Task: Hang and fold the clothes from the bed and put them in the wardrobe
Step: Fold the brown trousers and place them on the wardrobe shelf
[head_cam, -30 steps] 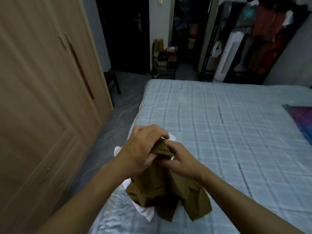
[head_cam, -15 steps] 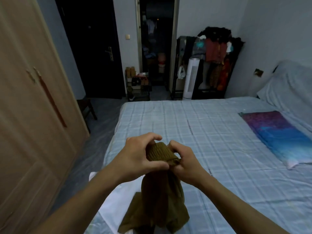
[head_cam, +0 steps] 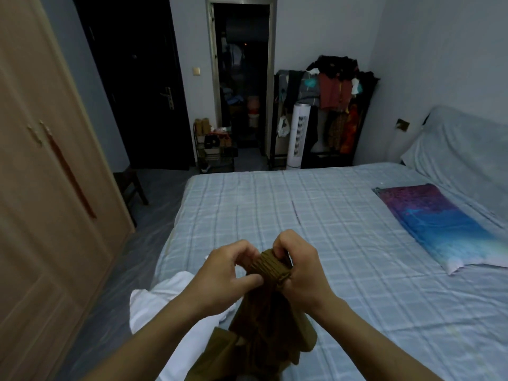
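Observation:
An olive-brown garment (head_cam: 264, 320) hangs in front of me above the near edge of the bed (head_cam: 343, 237). Its ribbed, bunched-up end sits between both hands. My left hand (head_cam: 222, 279) pinches the ribbed end from the left with thumb and fingers. My right hand (head_cam: 299, 273) grips it from the right, fingers curled over the top. The rest of the cloth droops down onto a white garment (head_cam: 162, 306) lying on the bed's near left corner. The wooden wardrobe (head_cam: 41, 215) stands on the left with its doors closed.
A purple and blue pillow (head_cam: 439, 224) lies on the right of the checked bedsheet. A narrow floor strip (head_cam: 132, 257) runs between bed and wardrobe, with a dark stool (head_cam: 129, 185) in it. A loaded clothes rack (head_cam: 330, 111), a white tower fan (head_cam: 299, 136) and a shoe rack (head_cam: 214, 147) stand beyond the bed.
The view has tilted up from the bed to the room. Both hands have lifted the brown garment higher and gathered its ribbed end between them; the cloth now hangs longer below.

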A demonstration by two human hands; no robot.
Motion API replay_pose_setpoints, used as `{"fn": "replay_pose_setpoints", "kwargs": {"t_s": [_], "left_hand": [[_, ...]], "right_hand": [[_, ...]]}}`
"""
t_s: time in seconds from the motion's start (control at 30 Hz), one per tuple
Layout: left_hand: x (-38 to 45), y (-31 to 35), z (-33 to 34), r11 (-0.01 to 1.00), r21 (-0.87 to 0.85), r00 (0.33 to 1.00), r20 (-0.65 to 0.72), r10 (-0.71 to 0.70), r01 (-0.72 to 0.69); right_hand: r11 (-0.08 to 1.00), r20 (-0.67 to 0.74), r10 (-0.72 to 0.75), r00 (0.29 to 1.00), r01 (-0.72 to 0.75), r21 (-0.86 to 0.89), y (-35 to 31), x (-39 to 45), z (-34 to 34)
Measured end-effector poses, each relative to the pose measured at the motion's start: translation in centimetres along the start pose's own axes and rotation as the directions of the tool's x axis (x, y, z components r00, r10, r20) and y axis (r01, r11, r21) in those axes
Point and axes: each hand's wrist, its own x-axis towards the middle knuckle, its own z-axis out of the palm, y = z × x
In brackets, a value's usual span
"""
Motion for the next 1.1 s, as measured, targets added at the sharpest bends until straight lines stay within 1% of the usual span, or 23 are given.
{"fn": "replay_pose_setpoints", "kwargs": {"t_s": [0.03, 0.1, 0.13, 0.2, 0.23, 0.27, 0.37, 0.4, 0.47, 0.57, 0.63, 0.73, 0.87, 1.03, 1.07, 1.1], "left_hand": [[0.0, 0.2, -0.2, 1.0, -0.013, 1.0, 0.004, 0.022, -0.022], [0.1, 0.5, -1.1, 0.998, 0.017, 0.998, -0.018, 0.06, -0.06], [0.2, 0.7, -1.6, 0.996, 0.049, 0.996, -0.046, 0.079, -0.076], [0.3, 1.2, -2.6, 0.984, 0.123, 0.986, -0.083, 0.141, -0.13], [0.4, 1.5, -3.1, 0.973, 0.153, 0.981, -0.068, 0.182, -0.17], [0.4, 1.9, -3.5, 0.963, 0.169, 0.976, -0.024, 0.216, -0.209], [0.4, 2.3, -4.4, 0.95, 0.179, 0.964, 0.126, 0.235, -0.255], [0.4, 2.3, -4.7, 0.951, 0.183, 0.963, 0.149, 0.225, -0.25], [0.4, 2.3, -5.3, 0.956, 0.17, 0.965, 0.151, 0.216, -0.241], [0.2, 2.3, -6.5, 0.962, 0.125, 0.969, 0.078, 0.236, -0.244], [0.0, 2.2, -7.4, 0.954, 0.143, 0.965, 0.038, 0.261, -0.264], [-0.2, 2.0, -8.7, 0.915, 0.233, 0.944, 0.055, 0.325, -0.328], [-0.5, 1.2, -9.7, 0.901, 0.254, 0.936, 0.067, 0.345, -0.351], [-0.8, 0.8, -10.6, 0.919, 0.18, 0.937, 0.052, 0.346, -0.35], [-0.9, 0.7, -10.8, 0.918, 0.182, 0.936, 0.06, 0.348, -0.353], [-0.9, 0.5, -11.1, 0.915, 0.192, 0.935, 0.072, 0.347, -0.355]], "right_hand": [[1.0, 0.016, 0.005, 1.0, -0.005, -0.003, 0.0, -0.1, -0.3], [1.0, 0.086, 0.027, 0.996, -0.027, 0.002, -0.1, -0.3, -0.9], [0.999, 0.149, 0.041, 0.988, -0.042, 0.006, -0.1, -0.4, -1.2], [0.998, 0.316, 0.056, 0.947, -0.065, 0.017, -0.2, -0.6, -1.8], [0.996, 0.387, 0.056, 0.92, -0.076, 0.037, -0.4, -0.6, -1.9], [0.992, 0.432, 0.053, 0.9, -0.097, 0.079, -0.5, -0.7, -1.9], [0.953, 0.465, 0.031, 0.885, -0.166, 0.254, -0.9, -1.0, -1.3], [0.944, 0.462, 0.023, 0.886, -0.172, 0.282, -0.9, -1.2, -1.0], [0.934, 0.45, 0.029, 0.893, -0.184, 0.305, -0.4, -1.7, -0.5], [0.933, 0.472, 0.089, 0.877, -0.239, 0.269, 0.8, -2.7, -0.1], [0.941, 0.507, 0.112, 0.855, -0.255, 0.221, 1.6, -3.4, 0.1], [0.953, 0.562, 0.114, 0.819, -0.25, 0.171, 2.5, -4.1, 0.4], [0.95, 0.643, 0.163, 0.748, -0.295, 0.102, 3.9, -4.9, 0.7], [0.979, 0.729, 0.169, 0.663, -0.2, -0.045, 6.1, -6.5, 1.7], [0.979, 0.732, 0.188, 0.655, -0.185, -0.086, 6.6, -6.7, 1.8], [0.975, 0.712, 0.217, 0.668, -0.177, -0.131, 7.1, -6.8, 1.9]]}}
